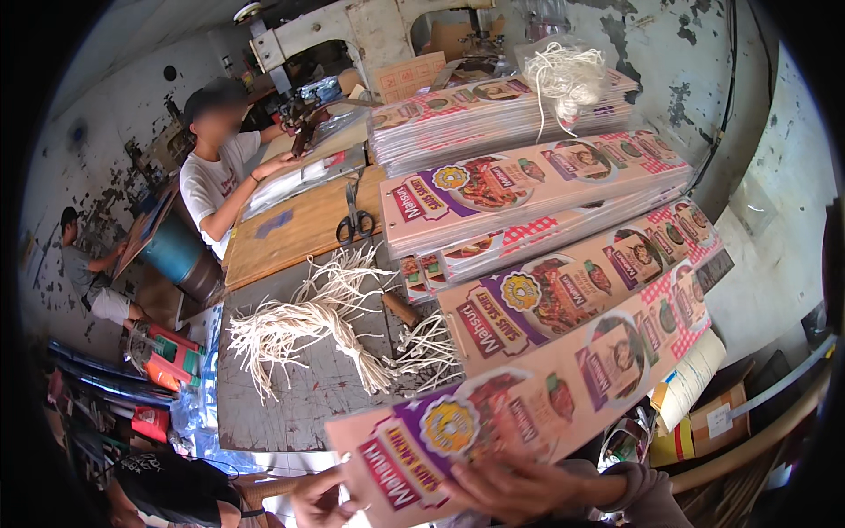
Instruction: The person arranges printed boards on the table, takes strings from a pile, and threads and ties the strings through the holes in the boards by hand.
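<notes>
In front of me is a long printed food banner, pink-brown with a purple and yellow panel, tilted with its left end low. My left hand is closed at its lower left edge, just below a small punched hole; the fingertips are partly hidden there. My right hand grips the lower edge, fingers across the printed face. A loose bundle of white cords lies on the grey worktable beyond the banner's left end. A smaller bunch of knotted cords lies closer to it.
Stacks of similar banners fill the table's right side, a bag of white cord on top. Black scissors lie on a wooden board. Across the table a person handles plastic-wrapped material beside a machine. Another person sits far left.
</notes>
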A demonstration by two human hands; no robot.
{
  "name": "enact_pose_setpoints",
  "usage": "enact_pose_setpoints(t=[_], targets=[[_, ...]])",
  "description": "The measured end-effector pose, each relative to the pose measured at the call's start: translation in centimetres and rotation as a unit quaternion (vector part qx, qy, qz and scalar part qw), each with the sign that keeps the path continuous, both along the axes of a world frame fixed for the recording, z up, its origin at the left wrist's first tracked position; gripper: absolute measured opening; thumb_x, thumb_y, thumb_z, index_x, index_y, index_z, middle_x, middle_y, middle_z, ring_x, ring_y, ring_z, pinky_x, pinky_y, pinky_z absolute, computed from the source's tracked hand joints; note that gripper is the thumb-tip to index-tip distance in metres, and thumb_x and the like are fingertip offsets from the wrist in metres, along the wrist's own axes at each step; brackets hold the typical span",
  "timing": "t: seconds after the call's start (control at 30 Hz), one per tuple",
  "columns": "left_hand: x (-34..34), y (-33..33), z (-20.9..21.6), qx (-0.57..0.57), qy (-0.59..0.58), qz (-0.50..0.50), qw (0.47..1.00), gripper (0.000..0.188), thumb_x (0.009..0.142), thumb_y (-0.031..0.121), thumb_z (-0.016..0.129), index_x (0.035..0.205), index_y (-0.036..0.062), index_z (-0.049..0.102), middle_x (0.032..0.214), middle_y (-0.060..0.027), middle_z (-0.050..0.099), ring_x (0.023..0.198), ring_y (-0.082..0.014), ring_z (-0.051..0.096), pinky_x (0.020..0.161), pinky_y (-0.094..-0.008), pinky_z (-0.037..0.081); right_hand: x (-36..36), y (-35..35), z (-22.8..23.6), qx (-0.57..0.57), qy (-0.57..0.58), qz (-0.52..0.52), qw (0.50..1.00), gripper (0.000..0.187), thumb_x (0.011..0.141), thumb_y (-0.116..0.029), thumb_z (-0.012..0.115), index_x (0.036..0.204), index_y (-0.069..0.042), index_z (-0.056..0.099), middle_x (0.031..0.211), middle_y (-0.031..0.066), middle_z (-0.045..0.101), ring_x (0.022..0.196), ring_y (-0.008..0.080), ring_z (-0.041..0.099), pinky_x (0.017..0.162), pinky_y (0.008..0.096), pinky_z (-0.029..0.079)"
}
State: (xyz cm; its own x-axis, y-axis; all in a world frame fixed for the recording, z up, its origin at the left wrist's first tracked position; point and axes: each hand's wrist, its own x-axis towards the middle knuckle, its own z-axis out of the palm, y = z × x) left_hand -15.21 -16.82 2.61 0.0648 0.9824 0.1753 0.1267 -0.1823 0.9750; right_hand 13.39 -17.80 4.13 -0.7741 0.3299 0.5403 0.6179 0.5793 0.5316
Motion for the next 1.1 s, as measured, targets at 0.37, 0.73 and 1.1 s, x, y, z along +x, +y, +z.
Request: enact_pose_setpoints(t=[0.37, 0.73, 1.1], targets=[[4.7, -3.5, -4.9, 0.086, 0.044, 0.308, 0.946, 0.026, 0.08, 0.027, 0.064, 0.082, 0.0017, 0.057, 0.063, -0.0061, 0.055, 0.052, -0.0153, 0.055, 0.051, -0.0275, 0.046, -10.3, -3.7, -1.6, -0.102, 0.135, 0.209, 0.963, 0.042, 0.088, -0.02, 0.035, 0.114, 0.004, 0.057, 0.115, 0.018, 0.057, 0.107, 0.0276, 0.055, 0.092, 0.0397, 0.045], [2.1, -1.3, -4.1, 0.162, 0.048, 0.371, 0.913, 0.026, 0.081, 0.027, 0.063, 0.082, 0.0017, 0.057, 0.063, -0.0056, 0.054, 0.053, -0.0147, 0.053, 0.051, -0.0272, 0.045, -14.3, -7.2, -4.0, -0.514, 0.462, 0.363, 0.626, 0.052, 0.079, -0.027, 0.047, 0.122, 0.003, 0.05, 0.118, 0.0204, 0.053, 0.11, 0.0324, 0.051, 0.092, 0.0447, 0.042], [-1.7, 4.8, -5.2, 0.172, 0.065, 0.519, 0.835, 0.026, 0.082, 0.027, 0.061, 0.081, 0.0017, 0.056, 0.063, -0.0051, 0.053, 0.053, -0.0141, 0.052, 0.052, -0.027, 0.043, -10.1, -1.0, -9.3, -0.465, 0.326, 0.201, 0.798, 0.049, 0.079, -0.025, 0.047, 0.12, 0.002, 0.052, 0.115, 0.0195, 0.054, 0.108, 0.0316, 0.052, 0.09, 0.044, 0.043]])
